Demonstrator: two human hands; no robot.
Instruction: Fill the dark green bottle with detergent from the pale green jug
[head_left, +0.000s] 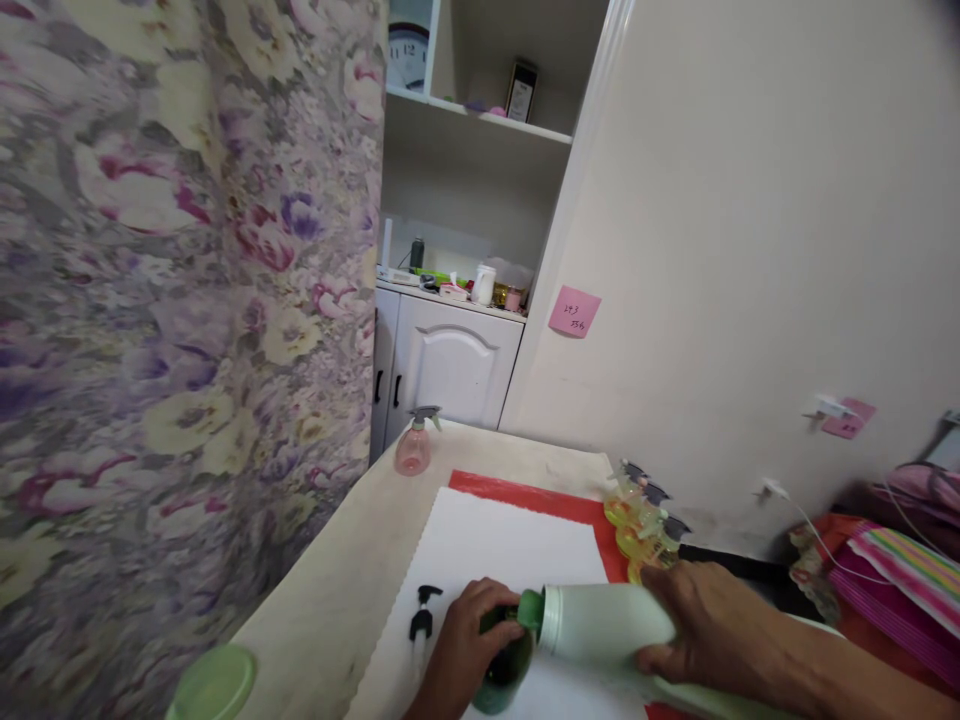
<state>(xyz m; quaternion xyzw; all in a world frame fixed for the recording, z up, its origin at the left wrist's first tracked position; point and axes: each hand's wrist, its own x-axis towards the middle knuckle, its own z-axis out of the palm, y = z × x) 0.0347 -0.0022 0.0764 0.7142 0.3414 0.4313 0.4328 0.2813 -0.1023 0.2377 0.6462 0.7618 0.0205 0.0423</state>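
My left hand (476, 640) is wrapped around a dark green bottle (510, 670) near its top, at the bottom centre of the view. My right hand (686, 620) grips a large pale green bottle (600, 620), tipped onto its side with its mouth facing left. Something bright green (531, 608) spans from that mouth to the top of the dark bottle; whether it is liquid or a spout I cannot tell. Left of my left hand, a black pump head (422, 622) with a clear tube lies on a white sheet (517, 535). A pale green round lid or tub (214, 682) sits at the lower left.
A pink spray bottle (413, 448) stands at the table's far left corner. Several spray bottles with yellow liquid (637, 530) cluster at the right edge. Red material (510, 492) shows under the sheet. A floral curtain (187, 300) hangs left; a white cabinet (457, 355) stands behind.
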